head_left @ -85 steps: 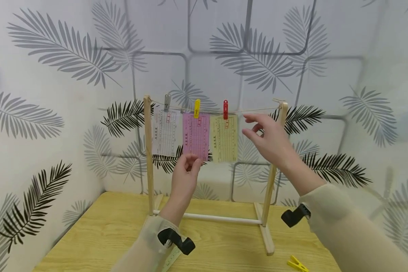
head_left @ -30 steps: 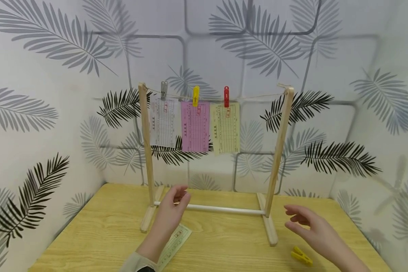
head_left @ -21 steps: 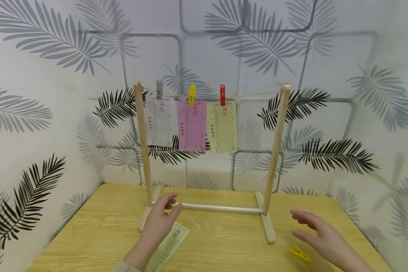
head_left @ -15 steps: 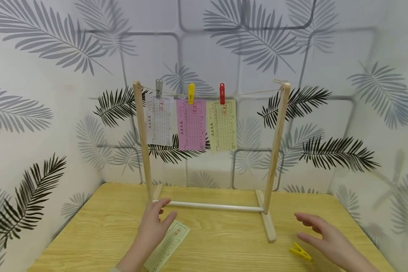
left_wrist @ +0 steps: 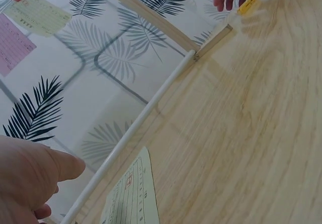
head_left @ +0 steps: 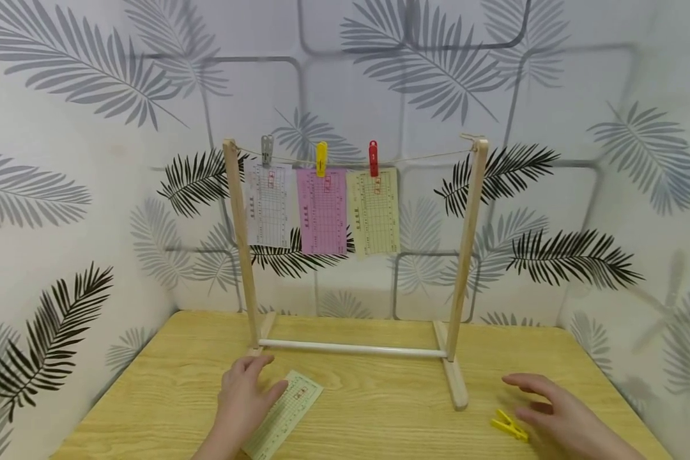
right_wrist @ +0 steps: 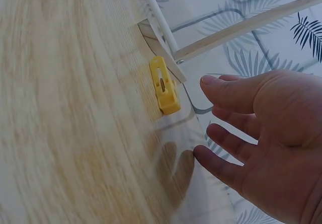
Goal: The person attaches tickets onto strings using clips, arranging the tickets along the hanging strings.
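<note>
The left hand (head_left: 240,401) lay with relaxed fingers on the near-left green slip (head_left: 284,415), flat on the tabletop (head_left: 379,409). The right hand (head_left: 558,415), fingers spread and empty, hovered just beside the yellow clothespin (head_left: 508,427) at near right.

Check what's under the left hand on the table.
The left hand lies over the near end of a green slip flat on the table. The slip's far end, with print and a red mark, shows. The part beneath the hand is covered.
</note>
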Action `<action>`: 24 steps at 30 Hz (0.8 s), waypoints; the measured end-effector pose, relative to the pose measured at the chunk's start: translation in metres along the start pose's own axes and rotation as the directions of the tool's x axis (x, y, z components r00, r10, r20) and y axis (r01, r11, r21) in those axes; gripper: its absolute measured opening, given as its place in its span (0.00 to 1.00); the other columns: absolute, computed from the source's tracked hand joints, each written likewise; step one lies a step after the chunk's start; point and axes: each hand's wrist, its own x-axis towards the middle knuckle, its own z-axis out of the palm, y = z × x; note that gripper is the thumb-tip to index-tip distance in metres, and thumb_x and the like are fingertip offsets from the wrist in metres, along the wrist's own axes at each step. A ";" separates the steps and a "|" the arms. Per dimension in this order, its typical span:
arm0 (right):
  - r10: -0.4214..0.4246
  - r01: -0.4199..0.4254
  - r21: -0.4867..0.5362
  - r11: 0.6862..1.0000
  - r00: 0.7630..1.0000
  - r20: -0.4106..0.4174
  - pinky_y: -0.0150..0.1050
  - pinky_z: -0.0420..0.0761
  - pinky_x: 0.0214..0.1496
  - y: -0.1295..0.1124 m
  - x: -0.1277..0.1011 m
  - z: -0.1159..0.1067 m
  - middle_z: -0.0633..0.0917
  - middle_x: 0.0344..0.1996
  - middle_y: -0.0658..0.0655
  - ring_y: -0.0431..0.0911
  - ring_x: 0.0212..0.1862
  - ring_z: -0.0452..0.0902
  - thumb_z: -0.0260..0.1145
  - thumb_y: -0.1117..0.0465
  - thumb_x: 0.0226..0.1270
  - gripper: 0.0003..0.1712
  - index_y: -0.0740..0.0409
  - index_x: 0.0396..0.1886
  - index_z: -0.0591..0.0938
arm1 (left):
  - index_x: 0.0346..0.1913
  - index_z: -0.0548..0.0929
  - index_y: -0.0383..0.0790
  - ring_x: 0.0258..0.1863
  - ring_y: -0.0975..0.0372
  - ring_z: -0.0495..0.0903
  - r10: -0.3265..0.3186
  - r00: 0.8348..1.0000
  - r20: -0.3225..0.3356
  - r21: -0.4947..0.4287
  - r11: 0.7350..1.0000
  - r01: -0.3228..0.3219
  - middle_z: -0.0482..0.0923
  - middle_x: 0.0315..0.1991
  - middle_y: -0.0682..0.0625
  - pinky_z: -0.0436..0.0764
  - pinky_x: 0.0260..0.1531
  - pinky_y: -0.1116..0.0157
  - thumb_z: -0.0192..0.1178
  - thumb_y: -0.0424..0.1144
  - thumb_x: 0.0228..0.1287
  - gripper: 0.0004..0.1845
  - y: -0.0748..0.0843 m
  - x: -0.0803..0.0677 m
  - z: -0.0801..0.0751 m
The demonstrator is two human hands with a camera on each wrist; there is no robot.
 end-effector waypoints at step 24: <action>0.083 -0.085 0.004 0.996 0.977 0.197 0.24 0.73 0.58 0.015 0.006 -0.004 0.70 0.78 0.75 0.69 0.77 0.67 0.63 0.55 0.88 0.32 0.64 0.82 0.72 | 0.71 0.83 0.37 0.77 0.26 0.58 -0.050 0.996 0.075 0.147 0.988 0.038 0.59 0.80 0.26 0.63 0.65 0.21 0.80 0.55 0.65 0.38 -0.019 -0.007 0.009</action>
